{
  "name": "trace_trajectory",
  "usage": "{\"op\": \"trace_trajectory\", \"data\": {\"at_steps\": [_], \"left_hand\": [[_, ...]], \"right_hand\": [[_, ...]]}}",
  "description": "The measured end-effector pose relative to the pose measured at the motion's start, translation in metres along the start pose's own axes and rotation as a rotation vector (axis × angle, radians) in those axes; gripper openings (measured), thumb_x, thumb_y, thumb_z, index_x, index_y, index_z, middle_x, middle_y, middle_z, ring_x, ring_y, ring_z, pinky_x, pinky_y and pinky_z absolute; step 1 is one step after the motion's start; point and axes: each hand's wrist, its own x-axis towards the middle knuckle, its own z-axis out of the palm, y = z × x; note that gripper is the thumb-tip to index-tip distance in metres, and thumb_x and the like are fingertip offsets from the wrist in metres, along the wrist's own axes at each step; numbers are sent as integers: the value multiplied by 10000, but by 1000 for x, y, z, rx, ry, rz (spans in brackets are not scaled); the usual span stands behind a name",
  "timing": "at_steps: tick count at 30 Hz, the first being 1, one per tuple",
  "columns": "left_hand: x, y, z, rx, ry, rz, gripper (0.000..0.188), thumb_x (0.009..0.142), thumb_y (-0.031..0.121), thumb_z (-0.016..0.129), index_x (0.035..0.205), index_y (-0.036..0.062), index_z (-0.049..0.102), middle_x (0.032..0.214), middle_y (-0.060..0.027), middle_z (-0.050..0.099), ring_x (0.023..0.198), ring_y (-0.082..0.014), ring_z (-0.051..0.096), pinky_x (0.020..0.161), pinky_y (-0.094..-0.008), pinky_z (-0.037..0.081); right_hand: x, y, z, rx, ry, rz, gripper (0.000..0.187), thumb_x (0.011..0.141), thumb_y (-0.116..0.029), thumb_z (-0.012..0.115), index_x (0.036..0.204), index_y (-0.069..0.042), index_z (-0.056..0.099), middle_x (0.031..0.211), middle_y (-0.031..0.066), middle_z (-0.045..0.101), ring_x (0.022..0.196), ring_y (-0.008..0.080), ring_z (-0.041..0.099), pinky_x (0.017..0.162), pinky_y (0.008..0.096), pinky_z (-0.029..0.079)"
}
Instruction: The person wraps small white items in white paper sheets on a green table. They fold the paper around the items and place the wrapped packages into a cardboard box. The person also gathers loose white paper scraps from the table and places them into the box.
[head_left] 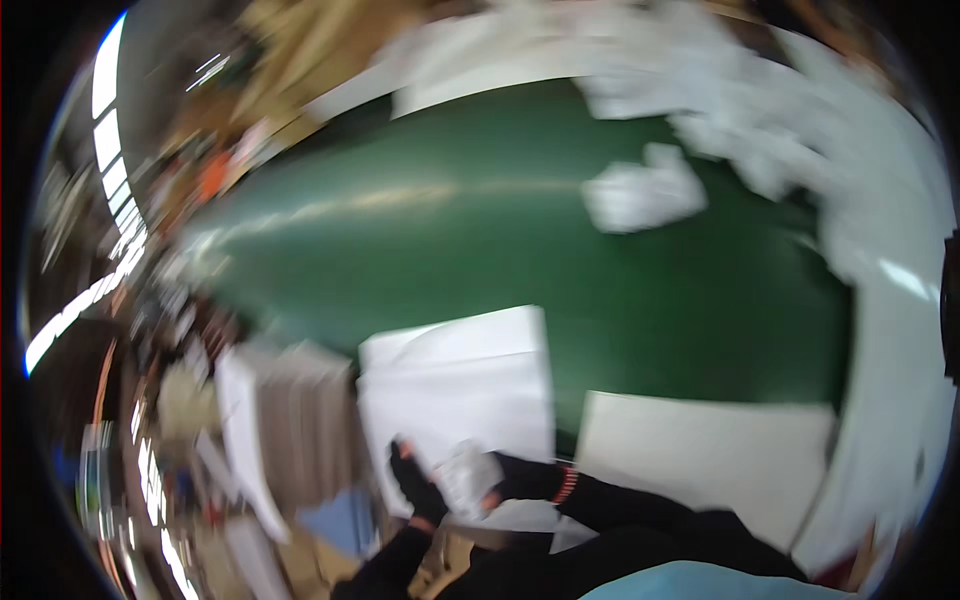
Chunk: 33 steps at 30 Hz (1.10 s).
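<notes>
My left hand (415, 485), in a black fingerless glove, is over the lower left part of a white sheet stack (455, 375), fingers stretched out and apart. My right hand (505, 480), also in a black glove with a red-striped band at the wrist, is closed on a crumpled whitish bundle (467, 480). That bundle sits between my two hands, above the white sheets; blur hides whether it is paper or thin plastic. The sheets lie at the near edge of a green table (420, 240).
Tall stacked grey-brown boards (300, 420) stand left of the sheets. A pale flat board (700, 455) lies at the near right. Crumpled white paper (645, 192) rests on the table, with a larger white heap (760, 120) along the far right. Brown cardboard (300, 60) is at the far left.
</notes>
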Motion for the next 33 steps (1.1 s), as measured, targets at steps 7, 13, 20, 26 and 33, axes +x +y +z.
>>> {"op": "trace_trajectory", "data": {"at_steps": [7, 13, 20, 26, 33], "left_hand": [[10, -12, 20, -182, 65, 61, 618, 939, 362, 523, 1409, -8, 369, 1420, -204, 419, 1346, -318, 370, 1102, -427, 289], [1, 25, -6, 563, 85, 457, 597, 975, 387, 489, 1412, -5, 386, 1435, -218, 408, 1352, -393, 342, 1084, -497, 286], [-9, 21, -2, 596, 160, 494, 672, 963, 544, 408, 1438, 70, 389, 1441, -186, 424, 1285, -419, 435, 990, -610, 353], [-22, 44, -22, 664, 66, 365, 586, 991, 458, 409, 1389, 29, 432, 1419, -185, 444, 1316, -362, 404, 1036, -500, 333], [0, 21, -2, 584, 112, 430, 568, 993, 455, 404, 1392, 51, 430, 1421, -159, 444, 1306, -361, 416, 1043, -529, 310]], "right_hand": [[-23, -53, 59, -527, 85, -179, 619, 648, -154, 867, 1168, -13, 561, 1039, 73, 643, 977, 138, 568, 866, 320, 466], [-102, -52, 142, -641, 389, -313, 509, 678, -124, 862, 1107, -8, 613, 971, 84, 675, 913, 158, 625, 852, 330, 509], [-174, 13, 223, -720, 642, -320, 467, 752, -120, 799, 1137, 12, 570, 1005, 91, 658, 953, 170, 622, 850, 317, 510], [-173, 36, 255, -779, 599, -421, 411, 773, -101, 779, 1106, 22, 574, 976, 90, 663, 913, 168, 632, 817, 322, 529], [-173, 44, 269, -820, 552, -418, 428, 761, -94, 790, 1115, 29, 582, 984, 104, 674, 910, 171, 645, 807, 335, 538]]}}
